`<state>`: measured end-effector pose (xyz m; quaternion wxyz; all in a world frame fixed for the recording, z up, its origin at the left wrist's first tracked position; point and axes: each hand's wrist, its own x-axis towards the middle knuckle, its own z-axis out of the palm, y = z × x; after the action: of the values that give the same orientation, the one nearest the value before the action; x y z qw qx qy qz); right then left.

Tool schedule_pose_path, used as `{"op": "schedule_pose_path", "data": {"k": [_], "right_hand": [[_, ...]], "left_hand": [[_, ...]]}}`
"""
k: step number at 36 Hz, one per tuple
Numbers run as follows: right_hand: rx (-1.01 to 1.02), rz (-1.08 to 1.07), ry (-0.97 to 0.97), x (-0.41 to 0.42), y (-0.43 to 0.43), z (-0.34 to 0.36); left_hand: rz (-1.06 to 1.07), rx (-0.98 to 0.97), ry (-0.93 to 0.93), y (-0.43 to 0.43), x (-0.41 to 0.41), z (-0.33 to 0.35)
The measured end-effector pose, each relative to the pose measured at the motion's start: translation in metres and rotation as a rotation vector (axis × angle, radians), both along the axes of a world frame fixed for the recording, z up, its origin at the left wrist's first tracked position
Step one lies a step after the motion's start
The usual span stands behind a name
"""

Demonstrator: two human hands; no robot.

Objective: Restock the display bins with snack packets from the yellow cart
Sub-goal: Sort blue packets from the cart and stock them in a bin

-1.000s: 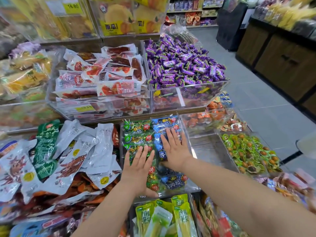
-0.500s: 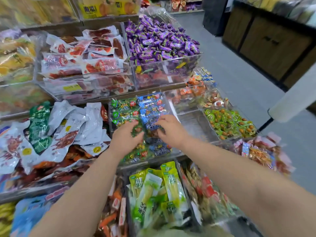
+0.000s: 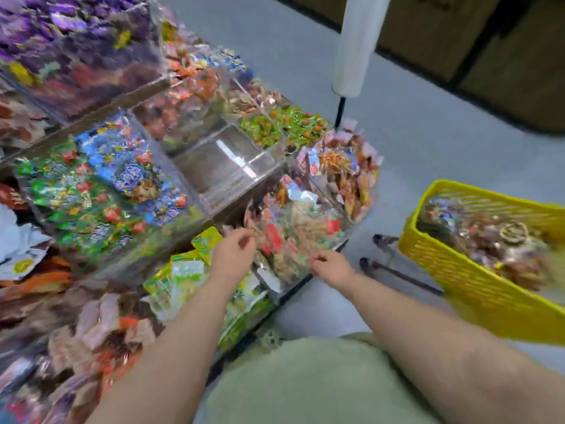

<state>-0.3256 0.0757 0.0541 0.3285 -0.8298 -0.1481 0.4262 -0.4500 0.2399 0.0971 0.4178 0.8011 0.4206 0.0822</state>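
Over the display bins (image 3: 232, 179), left hand (image 3: 234, 255) and right hand (image 3: 331, 266) hover — grips loosely curled, empty.

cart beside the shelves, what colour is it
The cart is yellow, with slatted sides. It shows at the right of the head view.

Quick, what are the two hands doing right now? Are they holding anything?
Left hand: open, fingers loosely curled, holding nothing.
Right hand: open, loosely curled, nothing seen in it, though the picture is blurry.
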Motion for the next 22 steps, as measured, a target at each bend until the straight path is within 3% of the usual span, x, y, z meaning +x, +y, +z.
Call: {"op": "schedule_pose_path", "data": {"k": [4,9,16,22], "right_hand": [[-0.104,-0.137,0.225,0.012,-0.092,-0.011],[-0.149,-0.392,0.377,0.017,-0.219,-0.015],[-0.290,-0.715,0.458,0.016,-0.383,-0.022],[-0.288,-1.041,0.541,0.006,-0.462,-0.022]], "left_hand": [[-0.135,-0.266,0.200,-0.062,0.025,-0.023],[-0.112,-0.555,0.460,-0.150,0.053,-0.053],[-0.332,-0.519,0.611,-0.245,0.088,-0.085],[-0.612,-0.400,0.688,-0.291,0.131,-0.092]]}}
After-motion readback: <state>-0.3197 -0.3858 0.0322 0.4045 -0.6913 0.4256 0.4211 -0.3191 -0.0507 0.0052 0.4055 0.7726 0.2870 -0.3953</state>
